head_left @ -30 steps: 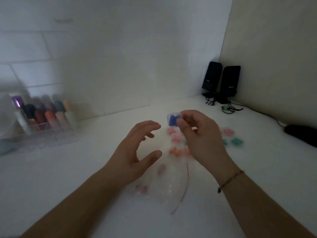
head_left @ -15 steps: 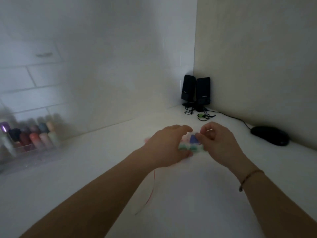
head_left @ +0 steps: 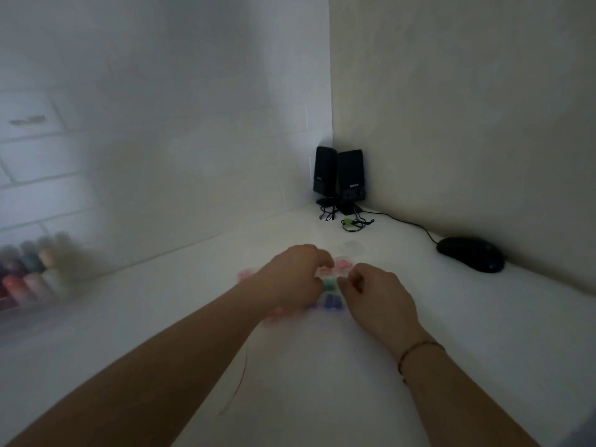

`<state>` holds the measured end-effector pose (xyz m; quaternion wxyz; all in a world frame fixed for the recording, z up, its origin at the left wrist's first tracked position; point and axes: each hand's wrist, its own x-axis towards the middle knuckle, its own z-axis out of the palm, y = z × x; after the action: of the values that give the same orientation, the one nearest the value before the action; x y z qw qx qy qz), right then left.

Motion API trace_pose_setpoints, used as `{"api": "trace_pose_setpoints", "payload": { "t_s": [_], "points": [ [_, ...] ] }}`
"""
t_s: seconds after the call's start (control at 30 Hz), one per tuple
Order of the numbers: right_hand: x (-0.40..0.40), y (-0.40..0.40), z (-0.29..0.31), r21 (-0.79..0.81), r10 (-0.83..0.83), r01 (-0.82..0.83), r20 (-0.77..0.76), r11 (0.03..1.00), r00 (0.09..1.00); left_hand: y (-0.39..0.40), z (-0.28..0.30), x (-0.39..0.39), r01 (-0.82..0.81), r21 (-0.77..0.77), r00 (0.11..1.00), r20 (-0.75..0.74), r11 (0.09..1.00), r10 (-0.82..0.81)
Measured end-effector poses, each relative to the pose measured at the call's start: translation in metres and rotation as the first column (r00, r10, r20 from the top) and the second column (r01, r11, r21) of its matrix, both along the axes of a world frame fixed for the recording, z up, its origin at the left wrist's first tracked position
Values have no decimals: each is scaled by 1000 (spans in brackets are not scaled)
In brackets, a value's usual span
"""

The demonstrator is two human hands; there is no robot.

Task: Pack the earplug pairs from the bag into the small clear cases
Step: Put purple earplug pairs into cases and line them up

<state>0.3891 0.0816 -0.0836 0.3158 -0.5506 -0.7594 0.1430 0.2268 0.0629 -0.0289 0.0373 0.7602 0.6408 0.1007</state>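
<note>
Several small clear cases with coloured earplugs lie in a cluster on the white table. Among them are a blue pair (head_left: 332,301), a green pair (head_left: 329,284) and a pink pair (head_left: 343,264). Another pink case (head_left: 244,274) lies to the left. My left hand (head_left: 292,280) hovers over the cluster with its fingers bent down. Blur hides whether it holds a case. My right hand (head_left: 375,293) rests beside the blue and green cases, its fingers loosely curled with nothing seen in them. The clear bag (head_left: 258,366) with a red zip line lies under my left forearm.
Two black speakers (head_left: 338,175) with cables stand in the far corner. A black mouse (head_left: 471,258) lies at the right by the wall. At the left edge a clear organiser with coloured bottles (head_left: 29,279) stands against the tiled wall.
My right hand carried the case with the blue pair to the cluster, and the case now lies on the table. My left hand moved forward over the cases. The view tilted up.
</note>
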Motion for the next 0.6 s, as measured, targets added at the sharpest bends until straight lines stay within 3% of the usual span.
{"api": "trace_pose_setpoints", "payload": {
  "t_s": [0.2,0.37,0.6],
  "points": [
    [18,12,3,-7,-283,288,-218,958,934,70,-4,38,-139,23,988,67,990,137],
    [31,27,2,-101,-287,270,-269,958,919,102,-24,61,-236,51,970,74,970,232],
    [31,31,1,-127,-299,275,-250,953,921,118,-26,64,-248,29,969,26,968,247]
  ]
}}
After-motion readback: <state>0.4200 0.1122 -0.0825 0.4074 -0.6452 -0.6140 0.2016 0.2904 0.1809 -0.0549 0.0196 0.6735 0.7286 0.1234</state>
